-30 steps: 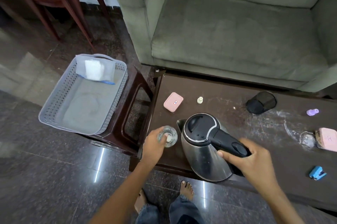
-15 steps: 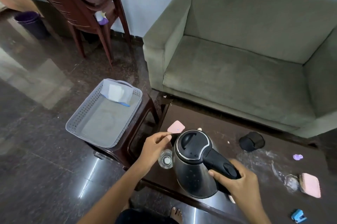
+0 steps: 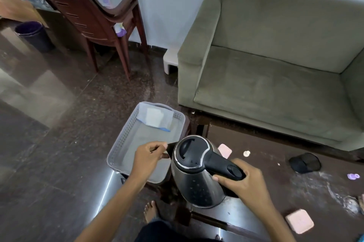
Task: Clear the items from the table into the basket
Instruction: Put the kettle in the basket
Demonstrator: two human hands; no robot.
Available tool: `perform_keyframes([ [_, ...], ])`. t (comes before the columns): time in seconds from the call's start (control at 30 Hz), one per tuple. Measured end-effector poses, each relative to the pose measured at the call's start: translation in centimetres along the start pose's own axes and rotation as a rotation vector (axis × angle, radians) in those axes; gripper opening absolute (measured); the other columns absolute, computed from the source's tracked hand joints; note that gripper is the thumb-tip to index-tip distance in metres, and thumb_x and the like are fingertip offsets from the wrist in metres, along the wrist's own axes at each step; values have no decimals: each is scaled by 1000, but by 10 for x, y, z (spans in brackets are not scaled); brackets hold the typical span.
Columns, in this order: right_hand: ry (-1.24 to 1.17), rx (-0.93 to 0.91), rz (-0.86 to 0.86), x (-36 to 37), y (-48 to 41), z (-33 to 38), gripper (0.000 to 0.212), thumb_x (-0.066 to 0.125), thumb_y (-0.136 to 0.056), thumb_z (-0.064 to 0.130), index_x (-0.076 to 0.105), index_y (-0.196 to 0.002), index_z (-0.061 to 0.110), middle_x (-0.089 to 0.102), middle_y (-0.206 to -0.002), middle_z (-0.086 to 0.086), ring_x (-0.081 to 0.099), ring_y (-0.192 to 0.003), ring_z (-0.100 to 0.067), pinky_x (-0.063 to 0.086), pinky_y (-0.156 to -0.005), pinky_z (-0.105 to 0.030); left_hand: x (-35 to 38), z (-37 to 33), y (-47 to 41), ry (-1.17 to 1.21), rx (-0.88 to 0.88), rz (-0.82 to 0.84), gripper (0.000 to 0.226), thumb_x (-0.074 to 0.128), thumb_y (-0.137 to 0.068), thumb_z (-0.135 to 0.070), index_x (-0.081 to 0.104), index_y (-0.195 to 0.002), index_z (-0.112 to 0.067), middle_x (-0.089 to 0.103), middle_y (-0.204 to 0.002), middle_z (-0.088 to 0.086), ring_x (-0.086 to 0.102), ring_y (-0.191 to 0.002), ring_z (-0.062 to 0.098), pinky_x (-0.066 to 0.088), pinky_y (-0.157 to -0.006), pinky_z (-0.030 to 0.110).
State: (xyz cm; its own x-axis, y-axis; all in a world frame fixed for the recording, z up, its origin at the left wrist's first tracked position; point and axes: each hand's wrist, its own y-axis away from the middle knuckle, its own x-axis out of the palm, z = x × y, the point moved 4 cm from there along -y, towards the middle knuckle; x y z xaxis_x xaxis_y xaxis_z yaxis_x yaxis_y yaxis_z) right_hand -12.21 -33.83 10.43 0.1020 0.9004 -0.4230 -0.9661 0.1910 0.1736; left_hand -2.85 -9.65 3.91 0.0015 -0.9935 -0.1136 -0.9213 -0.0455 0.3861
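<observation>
My right hand grips the black handle of a steel electric kettle, held at the left end of the dark table. My left hand is over the grey perforated basket, its fingertips pinched at the kettle's spout. A white packet lies at the far end of the basket. On the table are a pink case, a small white bottle, a tipped black mesh cup, a purple piece and a second pink case. No glass is visible.
The basket rests on a low brown stool left of the table. A green sofa stands behind the table, and a brown chair and a dark bin stand at the back left. My bare foot is on the floor below.
The view has swung up and left. The kettle has moved left toward the basket in my right hand. My left hand has left the glass and gone to the kettle's spout.
</observation>
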Motion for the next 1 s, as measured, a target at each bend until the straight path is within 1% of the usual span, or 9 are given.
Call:
perform_keyframes([
  [0.07, 11, -9, 6, 36, -15, 18, 32, 86, -56, 26, 63, -71, 9, 62, -62, -11, 49, -56, -8, 37, -54, -25, -36, -10, -18, -25, 17, -22, 11, 62, -86, -8, 72, -83, -6, 68, -65, 3, 67, -55, 10, 51, -55, 12],
  [0.17, 37, -43, 27, 82, -36, 37, 35, 85, -58, 31, 59, -68, 10, 56, -56, 0, 44, -53, -4, 33, -52, -22, -81, -21, -42, -63, 37, -78, 14, 61, -87, -6, 71, -91, 2, 69, -75, 12, 65, -65, 21, 54, -70, 29],
  [0.23, 108, -53, 53, 109, -52, 45, 37, 83, -60, 37, 61, -74, 11, 60, -61, 0, 49, -57, -8, 37, -55, -25, -107, -22, -59, -117, 56, -111, 14, 62, -86, -8, 73, -90, -1, 72, -82, 13, 67, -66, 14, 52, -75, 34],
  [0.3, 260, -70, 92, 133, -66, 50, 37, 79, -62, 43, 63, -83, 17, 61, -67, 3, 55, -64, -12, 40, -58, -28, -128, -18, -73, -176, 64, -159, 13, 62, -85, -9, 75, -88, -6, 73, -81, 8, 64, -57, 0, 52, -73, 33],
  [0.47, 501, 9, 240, 185, -102, 36, 35, 73, -68, 40, 59, -89, 17, 64, -79, -3, 60, -76, -24, 36, -59, -28, -155, 3, -104, -227, -12, -217, 15, 61, -85, -13, 76, -85, -16, 71, -67, -2, 58, -56, 3, 48, -61, 25],
  [0.53, 542, 45, 303, 199, -110, 20, 35, 72, -71, 35, 56, -94, 14, 65, -86, -7, 61, -81, -26, 37, -61, -28, -154, 13, -111, -303, -39, -241, 17, 59, -86, -15, 76, -84, -19, 72, -69, -1, 63, -61, 12, 47, -62, 29],
  [0.63, 553, 100, 373, 214, -114, -5, 35, 71, -74, 25, 52, -99, 10, 66, -96, -14, 62, -89, -30, 43, -66, -32, -144, 28, -118, -411, -88, -252, 22, 55, -89, -15, 74, -98, -9, 75, -90, 15, 67, -84, 34, 51, -74, 38],
  [0.8, 523, 164, 371, 232, -113, -32, 34, 67, -76, 18, 49, -104, 7, 65, -102, -19, 61, -95, -34, 50, -75, -40, -137, 41, -126, -514, -89, -229, 26, 50, -91, -13, 73, -101, -6, 72, -103, 16, 65, -90, 35, 49, -79, 36],
  [1.0, 601, 135, 410, 245, -124, -30, 32, 65, -78, 24, 44, -101, 13, 62, -104, -13, 59, -93, -30, 46, -72, -34, -150, 50, -135, -471, -143, -207, 28, 47, -90, -9, 72, -103, -9, 73, -90, 19, 64, -77, 40, 51, -67, 41],
])
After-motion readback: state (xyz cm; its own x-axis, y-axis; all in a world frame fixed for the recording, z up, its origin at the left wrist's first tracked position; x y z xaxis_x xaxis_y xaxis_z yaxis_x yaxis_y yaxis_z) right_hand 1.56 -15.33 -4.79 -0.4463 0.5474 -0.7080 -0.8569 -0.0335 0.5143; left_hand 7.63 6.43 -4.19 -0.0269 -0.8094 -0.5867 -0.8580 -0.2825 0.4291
